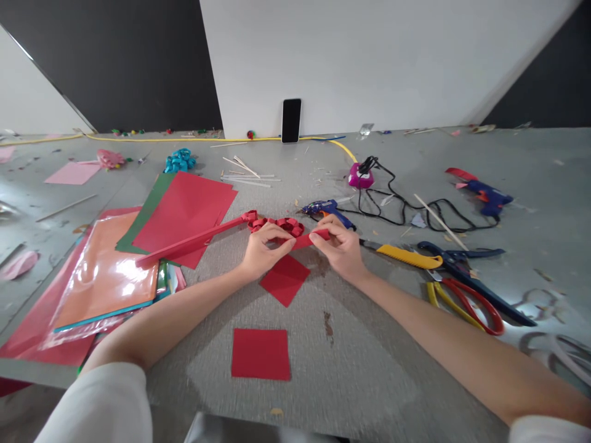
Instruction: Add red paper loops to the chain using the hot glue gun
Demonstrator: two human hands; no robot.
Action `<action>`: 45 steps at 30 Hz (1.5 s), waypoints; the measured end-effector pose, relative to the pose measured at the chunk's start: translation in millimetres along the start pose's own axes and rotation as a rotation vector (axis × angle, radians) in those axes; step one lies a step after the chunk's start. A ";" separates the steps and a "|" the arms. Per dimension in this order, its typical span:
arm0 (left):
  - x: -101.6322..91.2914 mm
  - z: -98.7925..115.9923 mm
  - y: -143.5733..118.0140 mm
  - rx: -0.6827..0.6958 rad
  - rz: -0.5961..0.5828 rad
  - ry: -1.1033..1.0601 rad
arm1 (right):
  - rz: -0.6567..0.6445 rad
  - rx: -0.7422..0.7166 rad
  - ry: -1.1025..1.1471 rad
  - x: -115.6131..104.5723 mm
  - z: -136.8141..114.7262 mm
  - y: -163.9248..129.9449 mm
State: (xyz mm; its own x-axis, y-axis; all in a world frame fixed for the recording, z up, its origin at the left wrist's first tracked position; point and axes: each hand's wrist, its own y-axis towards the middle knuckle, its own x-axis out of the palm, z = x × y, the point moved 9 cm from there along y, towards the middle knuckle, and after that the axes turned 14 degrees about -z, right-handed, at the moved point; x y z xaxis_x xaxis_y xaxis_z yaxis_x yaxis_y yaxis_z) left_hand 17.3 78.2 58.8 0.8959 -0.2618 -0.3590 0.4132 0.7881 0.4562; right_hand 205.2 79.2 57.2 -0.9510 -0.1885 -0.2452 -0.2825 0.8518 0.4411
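Between my two hands is a folded red paper strip (pixel 303 241). My left hand (pixel 266 247) pinches its left end between thumb and fingers. The right end is pinched by my right hand (pixel 340 247). Just behind the hands lie curled red paper loops (pixel 277 223), partly hidden by my left fingers. A long red paper-wrapped stick (pixel 198 242) runs from them down to the left. Below the strip, a red paper square (pixel 285 280) lies turned on its corner. Nearer to me is a second red square (pixel 260 354), flat on the table.
Red sheets (pixel 184 209) and plastic-wrapped orange paper (pixel 111 271) lie left. A blue glue gun (pixel 330 209) sits behind my right hand, its black cable trailing right. A yellow-handled cutter (pixel 406 255), red-handled scissors (pixel 480 307) and another glue gun (pixel 489 195) lie right. A phone (pixel 291 121) leans at the back.
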 end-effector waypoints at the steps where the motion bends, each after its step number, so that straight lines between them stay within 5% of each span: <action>1: 0.9 -0.3 -0.2 -0.004 -0.005 0.005 | -0.008 0.004 -0.006 0.8 -0.4 0.0; 19: 2.2 -12.9 -1.3 -0.132 0.014 -0.053 | 0.027 -0.008 -0.062 -3.4 1.8 1.8; 27: 24.4 -31.6 -5.7 -0.367 -0.179 -0.311 | 0.090 0.042 -0.069 -11.3 6.2 -0.1; 37: 30.4 -40.7 -4.6 -0.375 -0.209 -0.431 | -0.049 0.207 0.212 4.8 38.3 0.2; 45: 29.5 -37.8 -4.8 -0.367 -0.199 -0.392 | -0.123 0.278 0.183 14.0 26.4 3.5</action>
State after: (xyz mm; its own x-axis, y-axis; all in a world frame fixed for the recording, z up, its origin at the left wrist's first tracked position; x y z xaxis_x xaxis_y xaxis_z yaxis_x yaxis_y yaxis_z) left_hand 35.5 87.7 15.3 0.8291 -0.5570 -0.0480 0.5591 0.8259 0.0731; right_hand 194.2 92.5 32.6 -0.9258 -0.3611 -0.1122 -0.3755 0.9129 0.1602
